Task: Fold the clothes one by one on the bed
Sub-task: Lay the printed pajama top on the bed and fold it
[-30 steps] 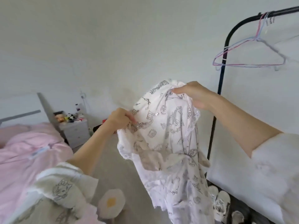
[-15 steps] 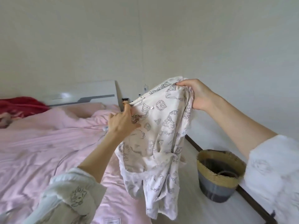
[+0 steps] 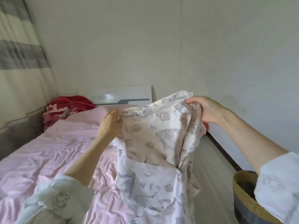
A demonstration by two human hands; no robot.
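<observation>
Garment (image 3: pixel 155 143) has swung over the bed (image 3: pixel 48 156), both hands gripping.

Head cam – looks fwd/down, close.

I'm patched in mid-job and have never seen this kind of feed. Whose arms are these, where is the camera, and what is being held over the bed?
There is no machine here: a person works with bare hands, and the single camera sits on their head, looking forward and down. The left hand and right hand each pinch the top edge of a white printed garment, which hangs in the air, not yet laid down. Below and to the left lies the bed with its pink cover; a red bundle sits near the headboard. A woven basket stands on the floor at lower right.
</observation>
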